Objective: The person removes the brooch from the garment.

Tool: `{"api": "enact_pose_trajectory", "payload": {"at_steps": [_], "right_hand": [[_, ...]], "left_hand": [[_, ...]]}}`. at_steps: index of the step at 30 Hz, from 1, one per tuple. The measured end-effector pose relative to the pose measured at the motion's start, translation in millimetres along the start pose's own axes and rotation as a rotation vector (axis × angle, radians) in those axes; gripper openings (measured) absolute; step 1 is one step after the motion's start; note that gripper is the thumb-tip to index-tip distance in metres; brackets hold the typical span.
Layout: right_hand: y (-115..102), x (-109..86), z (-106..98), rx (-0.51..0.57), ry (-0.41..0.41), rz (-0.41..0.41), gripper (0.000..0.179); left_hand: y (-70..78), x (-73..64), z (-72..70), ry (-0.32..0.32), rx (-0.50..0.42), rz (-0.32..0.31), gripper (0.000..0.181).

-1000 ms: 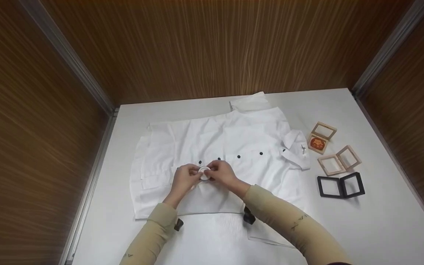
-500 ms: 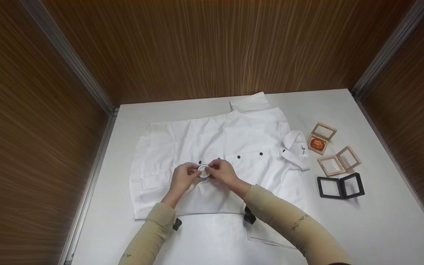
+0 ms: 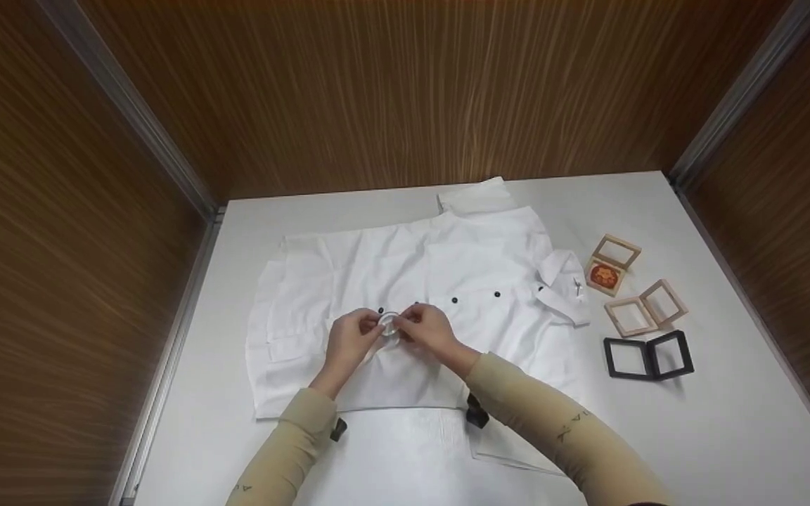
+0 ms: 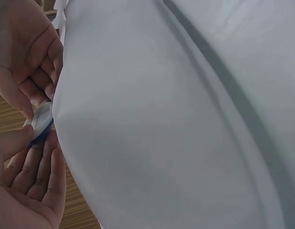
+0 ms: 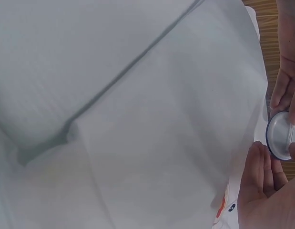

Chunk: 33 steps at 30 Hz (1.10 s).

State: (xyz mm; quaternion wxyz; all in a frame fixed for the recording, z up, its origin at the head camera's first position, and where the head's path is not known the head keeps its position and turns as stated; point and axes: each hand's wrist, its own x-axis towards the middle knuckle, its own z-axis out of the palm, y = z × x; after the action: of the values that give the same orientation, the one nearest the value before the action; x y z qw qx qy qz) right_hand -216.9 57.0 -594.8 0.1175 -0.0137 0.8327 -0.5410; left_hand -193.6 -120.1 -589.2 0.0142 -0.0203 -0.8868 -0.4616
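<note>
A white shirt (image 3: 384, 270) with dark buttons lies spread over the table. Above its front, in the head view, both hands meet at a small round pin badge (image 3: 389, 324). My left hand (image 3: 351, 339) pinches the left rim between thumb and fingers. From the other side my right hand (image 3: 431, 329) pinches the right part, its thumb over the face. In the right wrist view the badge (image 5: 279, 135) shows a pale face with a thin bar across it and a dark blue rim. White cloth fills most of both wrist views.
At the right stand a hinged wooden frame (image 3: 605, 276) with a round red piece inside, another opened wooden frame (image 3: 631, 316) and an opened black frame (image 3: 626, 359). Brown wood-grain panels (image 3: 419, 91) wall in the white table (image 3: 728, 422) at the back and sides.
The badge has tilted a little and moved slightly up in the head view, still between both hands. The hands and shirt have hardly moved.
</note>
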Motion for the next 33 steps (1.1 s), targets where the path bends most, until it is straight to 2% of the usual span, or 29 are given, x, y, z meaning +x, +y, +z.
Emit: {"api": "enact_pose_trajectory", "payload": {"at_steps": [14, 21, 28, 33], "right_hand": [[-7.3, -1.2, 3.4, 0.149, -0.005, 0.08, 0.021], [-8.0, -0.9, 4.0, 0.273, -0.003, 0.106, 0.02], [-8.3, -2.2, 2.2, 0.259, 0.006, 0.087, 0.02], [-9.9, -2.0, 1.1, 0.24, 0.002, 0.099, 0.02]], "left_hand": [[-0.3, -1.0, -2.6, 0.007, 0.073, 0.086, 0.01], [1.1, -3.9, -2.1, 0.011, 0.133, 0.109, 0.01], [3.7, -6.3, -1.1, 0.011, 0.178, 0.161, 0.015], [4.2, -6.3, -0.7, 0.024, 0.193, 0.169, 0.018]]}}
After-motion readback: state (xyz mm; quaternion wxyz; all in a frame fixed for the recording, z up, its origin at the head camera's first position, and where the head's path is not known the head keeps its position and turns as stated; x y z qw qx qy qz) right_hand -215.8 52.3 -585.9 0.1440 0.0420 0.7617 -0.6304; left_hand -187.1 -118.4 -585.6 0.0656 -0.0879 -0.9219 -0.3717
